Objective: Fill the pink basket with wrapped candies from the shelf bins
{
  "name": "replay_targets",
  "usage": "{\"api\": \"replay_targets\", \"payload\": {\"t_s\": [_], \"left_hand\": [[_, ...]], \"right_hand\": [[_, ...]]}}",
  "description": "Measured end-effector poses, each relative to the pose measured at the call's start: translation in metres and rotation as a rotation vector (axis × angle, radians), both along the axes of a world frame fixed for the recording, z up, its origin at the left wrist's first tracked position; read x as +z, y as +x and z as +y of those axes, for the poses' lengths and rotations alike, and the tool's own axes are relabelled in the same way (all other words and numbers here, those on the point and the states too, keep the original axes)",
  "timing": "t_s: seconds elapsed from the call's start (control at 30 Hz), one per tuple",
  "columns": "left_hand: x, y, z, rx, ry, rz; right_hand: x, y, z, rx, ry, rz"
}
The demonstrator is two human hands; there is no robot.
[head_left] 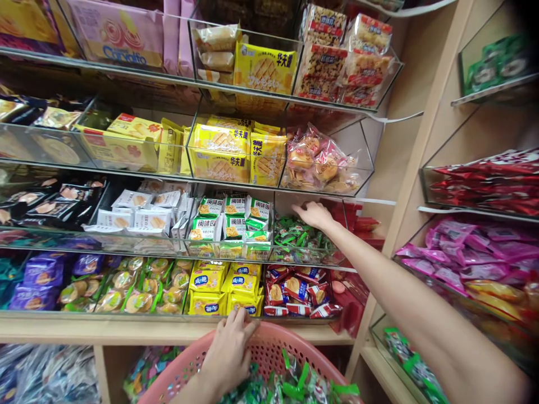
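My right hand (314,215) reaches into a clear shelf bin, just over a heap of small green-wrapped candies (295,233). Its fingers are loosely stretched toward the left, with nothing visible in them. Low in the middle, my left hand (231,345) bends its fingers over the far rim of a pink perforated plastic basket (290,339); the fingertips are partly hidden. Inside the basket lie many green and clear wrapped candies (301,384).
White-and-green snack packets (229,221) fill the bin left of the candies. Bagged buns (322,160) sit above, red-and-blue packets (297,289) below. Clear acrylic bin walls divide the shelves. A wooden upright (415,168) stands at right, beside bins with pink packets (475,247).
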State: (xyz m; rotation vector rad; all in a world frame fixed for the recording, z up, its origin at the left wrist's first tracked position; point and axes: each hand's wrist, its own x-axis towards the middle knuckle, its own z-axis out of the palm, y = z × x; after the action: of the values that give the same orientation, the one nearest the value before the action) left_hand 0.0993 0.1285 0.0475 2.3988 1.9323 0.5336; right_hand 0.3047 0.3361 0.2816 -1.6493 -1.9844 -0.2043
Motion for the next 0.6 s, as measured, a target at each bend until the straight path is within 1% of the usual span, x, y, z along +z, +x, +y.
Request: {"api": "replay_targets", "payload": {"t_s": [0.07, 0.13, 0.23, 0.37, 0.5, 0.6], "left_hand": [[-0.001, 0.001, 0.0, -0.004, 0.009, 0.004], [-0.001, 0.001, 0.001, -0.004, 0.014, 0.011], [0.0, 0.0, 0.001, -0.004, 0.017, 0.015], [0.004, -0.001, -0.002, 0.006, 0.003, 0.026], [0.006, 0.0, -0.002, 0.031, -0.032, 0.06], [0.005, 0.0, -0.001, 0.042, -0.044, 0.082]], "right_hand": [[0.002, 0.001, -0.003, -0.011, 0.041, -0.025], [0.001, 0.002, -0.001, 0.016, 0.039, -0.051], [-0.008, 0.004, 0.007, 0.049, -0.015, -0.072], [-0.017, 0.01, 0.012, 0.032, -0.075, -0.088], [-0.012, 0.018, 0.0, 0.032, -0.08, -0.112], [-0.004, 0.024, -0.014, 0.082, -0.089, -0.143]]}}
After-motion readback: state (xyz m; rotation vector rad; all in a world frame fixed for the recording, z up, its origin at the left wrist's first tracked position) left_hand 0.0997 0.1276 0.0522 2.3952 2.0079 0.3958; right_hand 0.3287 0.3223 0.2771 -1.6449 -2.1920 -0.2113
